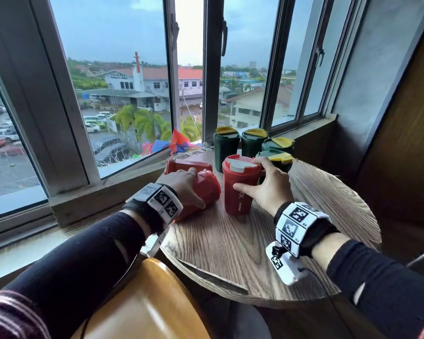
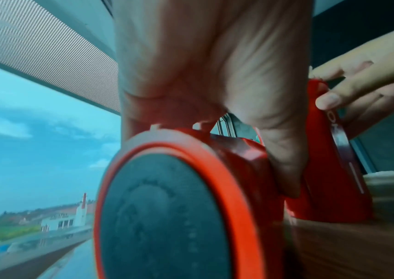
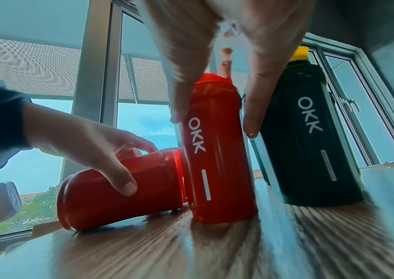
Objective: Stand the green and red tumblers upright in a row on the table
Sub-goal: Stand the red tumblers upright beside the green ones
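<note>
Several dark green tumblers (image 1: pixel 227 148) with yellow lids stand upright at the back right of the round wooden table (image 1: pixel 230 245). One red tumbler (image 1: pixel 239 189) stands upright in the middle, and my right hand (image 1: pixel 249 174) wraps round it, thumb in front, fingers behind the lid. The right wrist view shows that red tumbler (image 3: pixel 217 160) between thumb and finger, with a green tumbler (image 3: pixel 310 141) beside it. My left hand (image 1: pixel 194 188) grips a second red tumbler (image 1: pixel 208 189) lying on its side, its base (image 2: pixel 167 217) facing the left wrist. A third red tumbler (image 1: pixel 189 165) lies behind it.
The table sits against a window sill (image 1: pixel 108 189), with an open window gap (image 1: pixel 189 69) straight ahead. A yellow-brown chair back (image 1: pixel 145 302) is just below the table's chipped front edge (image 1: pixel 218 277). A dark wall (image 1: pixel 402 143) closes the right side.
</note>
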